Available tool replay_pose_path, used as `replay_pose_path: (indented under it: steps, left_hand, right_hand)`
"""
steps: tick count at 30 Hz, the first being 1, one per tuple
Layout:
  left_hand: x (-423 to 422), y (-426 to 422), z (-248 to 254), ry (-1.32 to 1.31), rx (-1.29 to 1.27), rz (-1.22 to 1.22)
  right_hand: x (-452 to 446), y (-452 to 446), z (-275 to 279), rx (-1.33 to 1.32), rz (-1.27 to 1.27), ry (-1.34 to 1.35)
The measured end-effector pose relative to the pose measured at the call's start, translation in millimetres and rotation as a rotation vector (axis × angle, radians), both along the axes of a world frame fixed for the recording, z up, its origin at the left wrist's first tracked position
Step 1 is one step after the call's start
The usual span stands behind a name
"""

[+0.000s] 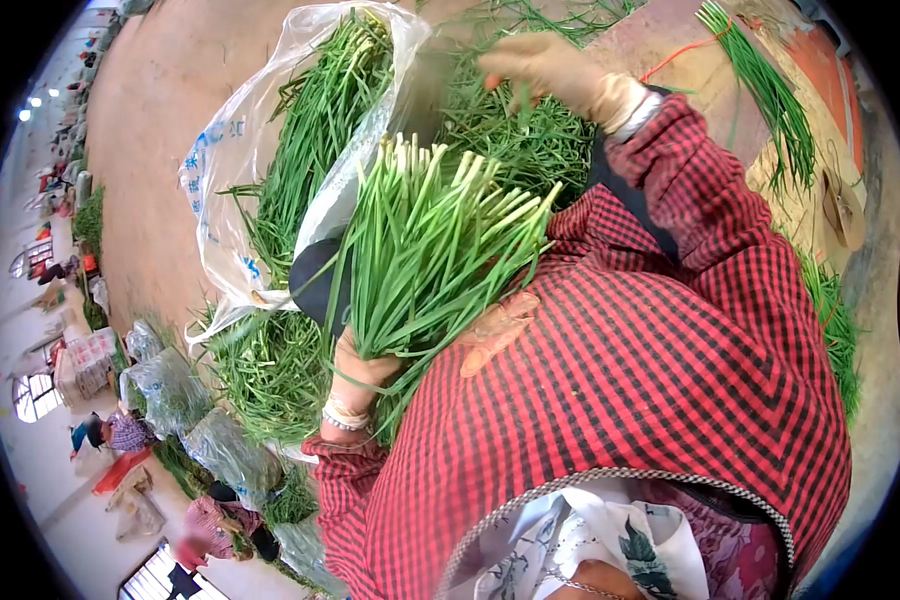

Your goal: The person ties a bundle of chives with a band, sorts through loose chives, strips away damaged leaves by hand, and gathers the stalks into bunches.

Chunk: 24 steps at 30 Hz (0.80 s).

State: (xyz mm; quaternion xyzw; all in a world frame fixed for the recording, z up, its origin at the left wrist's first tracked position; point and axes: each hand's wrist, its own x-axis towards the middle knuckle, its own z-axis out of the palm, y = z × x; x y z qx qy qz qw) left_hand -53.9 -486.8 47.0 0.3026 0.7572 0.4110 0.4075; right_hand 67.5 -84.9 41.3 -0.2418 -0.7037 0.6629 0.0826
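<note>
My left hand (362, 366), with a bracelet at the wrist, is wrapped round a thick bunch of garlic chives (420, 230). Pale cut ends point up and away from me, and the green leaves hang over the hand, hiding part of the fingers. My right hand (560, 72), in a thin pale glove with an orange fingertip showing, is raised beyond the bunch. Its fingers are stretched out and apart, slightly blurred, with nothing seen in them. Below it lies a heap of loose green leaves (520, 135).
A clear plastic bag (215, 190) of more chives (335, 110) stands beside the bunch. A tied bundle (760, 90) lies at upper right, near a sandal (842, 210). Loose greens (270, 375) cover the floor at left. Filled bags (230, 450) and other people (130, 430) are farther off.
</note>
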Motion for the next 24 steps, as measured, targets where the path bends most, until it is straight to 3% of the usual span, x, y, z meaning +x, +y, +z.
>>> replay_pose_path:
  steps: [1, 3, 5, 6, 8, 9, 11, 13, 15, 19, 21, 23, 24]
  left_hand:
    - [5.9, 1.2, 9.7, -0.162, 0.0, 0.111]
    - [-2.3, -8.7, -1.0, -0.061, -0.088, 0.027]
    - [-17.1, -30.8, -37.8, 0.345, -0.248, -0.199]
    - [-26.0, -28.0, -37.9, 0.539, 0.067, -0.38]
    - [-14.2, -16.4, -9.5, -0.364, 0.009, 0.096]
    - [-11.0, -15.1, -7.6, -0.485, 0.018, 0.203]
    - [-5.6, -19.5, -8.3, -0.499, 0.027, 0.226]
    - [0.5, -25.3, -15.3, -0.481, 0.041, 0.229]
    - [2.9, -25.7, -20.5, -0.478, 0.048, 0.225]
    - [8.6, -28.2, -27.1, -0.501, 0.055, 0.239]
    - [8.7, -27.6, -30.2, -0.507, 0.063, 0.239]
    - [9.6, -26.8, -30.8, -0.524, 0.065, 0.242]
    - [10.1, -28.8, -32.2, -0.54, 0.062, 0.244]
  right_hand:
    - [5.2, 10.9, -4.3, -0.024, -0.102, -0.005]
    - [18.6, 52.7, -41.6, 0.196, -0.243, -0.025]
    - [30.6, 69.5, -65.4, 0.241, -0.198, -0.089]
    - [31.7, 71.5, -71.4, 0.292, -0.16, -0.15]
    - [22.3, 22.4, -56.2, 0.226, -0.112, -0.104]
    - [17.5, -7.6, -43.8, 0.163, -0.065, -0.06]
    - [11.9, -42.2, -12.5, 0.012, 0.192, -0.123]
    - [0.8, -48.2, -42.3, -0.07, 0.408, 0.013]
    - [-0.4, -42.7, -41.1, -0.023, 0.398, -0.047]
    - [5.4, -6.2, -35.6, 0.075, -0.046, -0.125]
    - [9.2, 4.6, -25.7, 0.071, 0.077, -0.122]
    - [11.7, -14.9, -11.7, 0.233, 0.394, -0.018]
    - [12.0, -28.9, 1.9, 0.391, 0.564, -0.116]
